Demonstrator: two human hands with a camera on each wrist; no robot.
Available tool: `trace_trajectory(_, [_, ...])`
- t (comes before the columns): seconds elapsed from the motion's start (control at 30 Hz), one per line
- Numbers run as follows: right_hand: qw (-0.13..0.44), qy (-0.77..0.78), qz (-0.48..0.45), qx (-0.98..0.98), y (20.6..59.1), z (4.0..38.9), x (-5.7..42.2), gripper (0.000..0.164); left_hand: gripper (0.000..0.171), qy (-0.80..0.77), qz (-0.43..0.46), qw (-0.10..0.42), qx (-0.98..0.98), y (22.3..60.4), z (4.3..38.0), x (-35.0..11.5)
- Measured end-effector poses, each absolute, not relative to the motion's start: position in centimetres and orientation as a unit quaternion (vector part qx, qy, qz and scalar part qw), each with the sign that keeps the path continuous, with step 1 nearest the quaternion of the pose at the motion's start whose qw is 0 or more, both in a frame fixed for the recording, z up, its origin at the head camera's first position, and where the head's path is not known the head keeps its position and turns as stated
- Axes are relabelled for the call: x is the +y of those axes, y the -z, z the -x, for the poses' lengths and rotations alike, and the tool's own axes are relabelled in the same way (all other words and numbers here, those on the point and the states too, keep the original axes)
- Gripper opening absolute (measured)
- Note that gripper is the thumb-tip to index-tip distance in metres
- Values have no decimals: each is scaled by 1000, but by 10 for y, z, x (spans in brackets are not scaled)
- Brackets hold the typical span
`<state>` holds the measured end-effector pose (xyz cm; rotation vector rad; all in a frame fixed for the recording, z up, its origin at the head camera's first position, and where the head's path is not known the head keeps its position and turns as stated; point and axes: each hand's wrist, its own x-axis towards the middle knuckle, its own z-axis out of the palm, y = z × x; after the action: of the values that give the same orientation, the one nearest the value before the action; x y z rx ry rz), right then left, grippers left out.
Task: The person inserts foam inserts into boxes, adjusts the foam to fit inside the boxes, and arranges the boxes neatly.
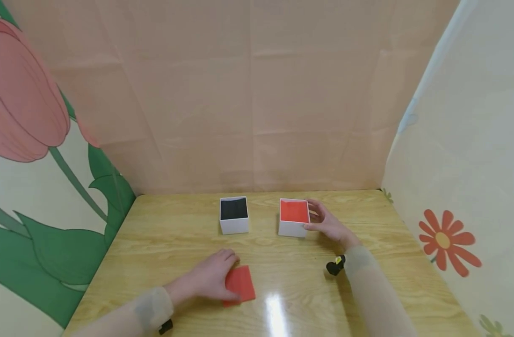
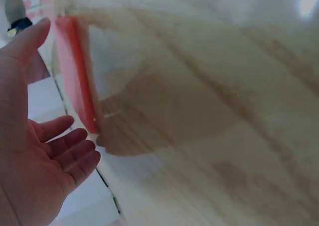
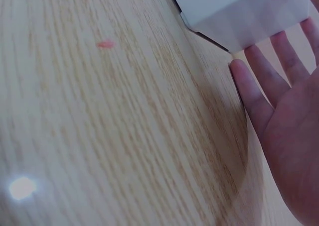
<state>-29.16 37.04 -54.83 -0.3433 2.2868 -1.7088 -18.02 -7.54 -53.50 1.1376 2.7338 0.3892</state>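
Beside a thin stack of red cards (image 1: 242, 283) on the table, my left hand (image 1: 216, 275) lies over its left end, with the thumb at the near side and the fingers at the far side. In the left wrist view the red cards (image 2: 75, 69) are between thumb and fingertips, which look relaxed; firm contact is not visible. At the back, my right hand (image 1: 327, 222) touches the right side of a white box (image 1: 292, 229) whose top shows red. Fairly straight fingers of the right hand (image 3: 294, 101) meet the white box (image 3: 239, 22) in the right wrist view.
Another white box (image 1: 235, 226), black on top, stands left of the red-topped one. The wood-grain table (image 1: 189, 215) is bordered by a plain backdrop (image 1: 252, 93) and floral side panels (image 1: 454, 150). A black wrist camera (image 1: 335, 266) sits on the right wrist.
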Motion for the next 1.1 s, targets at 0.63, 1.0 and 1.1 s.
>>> trace_trajectory(0.63, [129, 594, 128, 784, 551, 293, 371, 96, 87, -105, -399, 63, 909, 536, 180, -78])
trace_trajectory(1.0, [132, 587, 127, 789, 551, 292, 371, 96, 86, -120, -397, 81, 906, 533, 181, -77])
trace_trajectory(1.1, [131, 587, 122, 790, 550, 292, 371, 96, 88, -125, -399, 75, 905, 532, 181, -77])
